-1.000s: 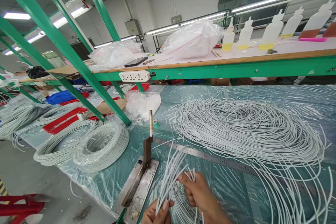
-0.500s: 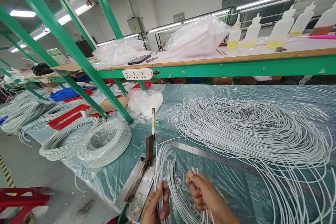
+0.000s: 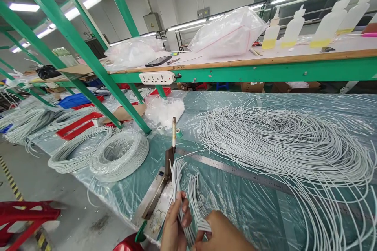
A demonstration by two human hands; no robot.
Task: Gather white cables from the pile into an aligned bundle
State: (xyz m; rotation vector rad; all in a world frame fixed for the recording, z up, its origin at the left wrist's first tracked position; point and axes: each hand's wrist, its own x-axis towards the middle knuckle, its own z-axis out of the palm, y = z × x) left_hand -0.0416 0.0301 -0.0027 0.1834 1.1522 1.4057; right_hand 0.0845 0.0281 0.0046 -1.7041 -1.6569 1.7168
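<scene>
My left hand (image 3: pixel 174 223) grips a bundle of cut white tubing pieces (image 3: pixel 178 176) that stands up beside the lever cutter (image 3: pixel 160 192) at the bench's near edge. My right hand (image 3: pixel 219 235) is closed on the lower ends of a second bunch of white pieces (image 3: pixel 194 188), just right of the left hand. The cutter's handle (image 3: pixel 173 131) points up. A steel ruler (image 3: pixel 235 172) lies flat behind the hands. A large loose coil of white tubing (image 3: pixel 279 141) spreads to the right.
Two smaller tubing coils (image 3: pixel 118 157) lie left of the cutter. A green frame post (image 3: pixel 118 98) slants down to the bench. Tape rolls (image 3: pixel 176 132) and a plastic bag (image 3: pixel 165 110) sit behind. The upper shelf (image 3: pixel 265 68) carries bags, bottles, a phone. A red stool (image 3: pixel 26 213) stands on the floor.
Both hands have dropped toward the bench's near edge and drawn closer together. The fanned pieces are gathered into upright bunches by the cutter. The view shifted slightly right.
</scene>
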